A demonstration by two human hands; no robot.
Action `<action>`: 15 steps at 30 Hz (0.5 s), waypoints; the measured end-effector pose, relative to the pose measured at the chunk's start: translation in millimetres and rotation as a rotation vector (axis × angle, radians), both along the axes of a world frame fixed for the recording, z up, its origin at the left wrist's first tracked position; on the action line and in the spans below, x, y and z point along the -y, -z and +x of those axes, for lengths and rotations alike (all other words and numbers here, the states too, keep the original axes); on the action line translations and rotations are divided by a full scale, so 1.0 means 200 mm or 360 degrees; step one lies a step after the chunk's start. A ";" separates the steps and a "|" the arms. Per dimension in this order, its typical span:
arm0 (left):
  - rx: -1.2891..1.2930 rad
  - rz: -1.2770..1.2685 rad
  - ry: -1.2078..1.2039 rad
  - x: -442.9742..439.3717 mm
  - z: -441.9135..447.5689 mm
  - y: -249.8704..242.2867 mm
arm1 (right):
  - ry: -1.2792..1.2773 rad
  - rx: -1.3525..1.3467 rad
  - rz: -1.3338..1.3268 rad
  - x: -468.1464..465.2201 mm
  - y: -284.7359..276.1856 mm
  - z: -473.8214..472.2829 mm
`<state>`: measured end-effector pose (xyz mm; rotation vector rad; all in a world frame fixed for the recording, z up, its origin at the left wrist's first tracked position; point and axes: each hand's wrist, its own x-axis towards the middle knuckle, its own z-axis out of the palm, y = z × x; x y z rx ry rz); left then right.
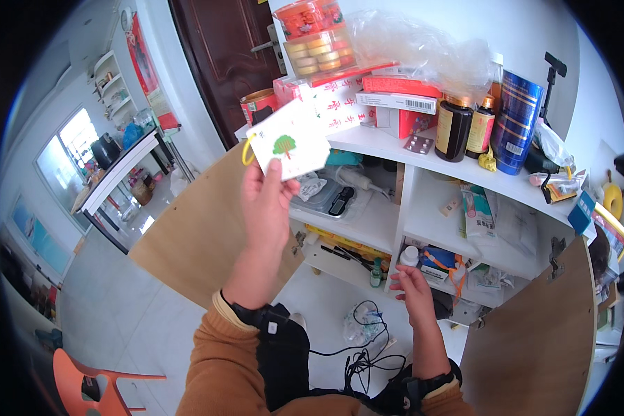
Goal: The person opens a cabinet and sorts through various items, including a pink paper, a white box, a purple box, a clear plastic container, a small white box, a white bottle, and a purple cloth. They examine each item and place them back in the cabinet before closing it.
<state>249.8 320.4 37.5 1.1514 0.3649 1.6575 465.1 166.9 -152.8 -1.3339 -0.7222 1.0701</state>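
My left hand (268, 203) is raised before the cabinet, pinching a stack of white flash cards (291, 143) between thumb and fingers. The front card bears a picture of a green tree, and a yellow ring (248, 150) binds its left corner. Lower down, my right hand (412, 286) holds nothing, its fingers loosely bent and apart. It hovers in front of the lower shelf, nearest to a white plastic bottle (409, 256) and a small green glass bottle (376, 273). Behind the cards, a white cabinet (379, 221) stands with both wooden doors swung out.
The left door (203, 218) and right door (538, 327) jut towards me. Boxes, a dark pill bottle (453, 127) and a blue canister (516, 122) crowd the top. A digital kitchen scale (338, 203) sits inside. Black cables (366, 364) lie on the floor; an orange chair (91, 385) stands left.
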 end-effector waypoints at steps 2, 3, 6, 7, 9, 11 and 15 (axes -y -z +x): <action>0.0084 0.0045 -0.0001 -0.09 -0.06 -0.09 | 0.0003 0.0029 0.0000 0.01 0.01 0.01; 0.0062 -0.0030 -0.0080 -0.15 -0.09 -0.14 | 0.0002 0.0041 0.0008 0.01 0.01 0.02; 0.0001 -0.0092 -0.0249 -0.32 -0.20 -0.27 | 0.0002 0.0059 0.0009 0.02 0.03 0.03; -0.0034 -0.0122 -0.0318 -0.37 -0.23 -0.30 | 0.0006 0.0073 -0.0003 0.02 0.04 0.03; -0.0119 -0.0139 -0.0415 -0.49 -0.28 -0.36 | -0.0004 0.0093 0.0034 0.02 0.05 0.04; -0.0218 -0.0124 -0.0465 -0.61 -0.32 -0.42 | -0.0010 0.0133 0.0056 0.02 0.07 0.03; -0.0338 -0.0279 -0.0409 -0.80 -0.36 -0.50 | -0.0017 0.0236 0.0075 0.00 0.08 0.03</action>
